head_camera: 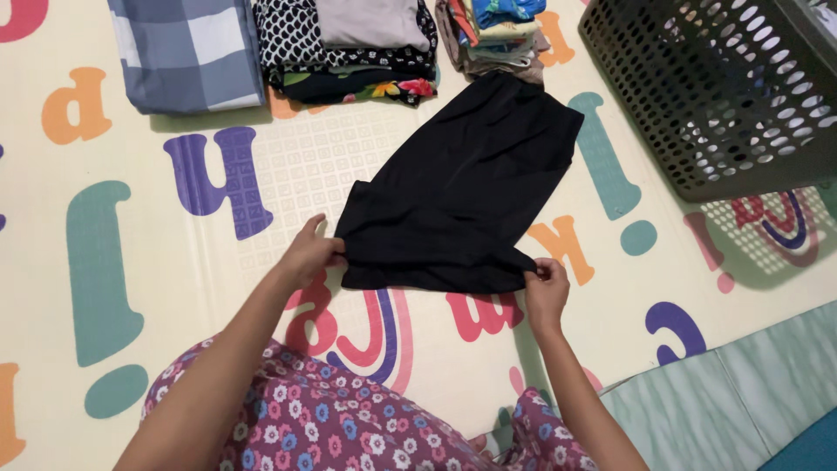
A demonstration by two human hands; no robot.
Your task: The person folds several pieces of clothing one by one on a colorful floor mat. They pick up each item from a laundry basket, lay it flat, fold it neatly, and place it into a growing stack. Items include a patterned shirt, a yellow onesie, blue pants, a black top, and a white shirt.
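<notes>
A pair of black shorts (466, 187) lies spread flat on a cream play mat (174, 262) printed with big coloured letters. My left hand (309, 253) pinches the near left corner of the shorts. At the near right corner, my right hand (546, 288) grips the hem between thumb and fingers. Both forearms reach out over my lap, which is covered in purple floral fabric (331, 419).
Folded piles line the far edge: a blue checked cloth (187, 48), a stack of patterned and grey garments (357, 44), a smaller colourful stack (497, 30). A dark perforated laundry basket (724, 96) stands at the top right. Pale green tiled floor (732, 401) borders the mat lower right.
</notes>
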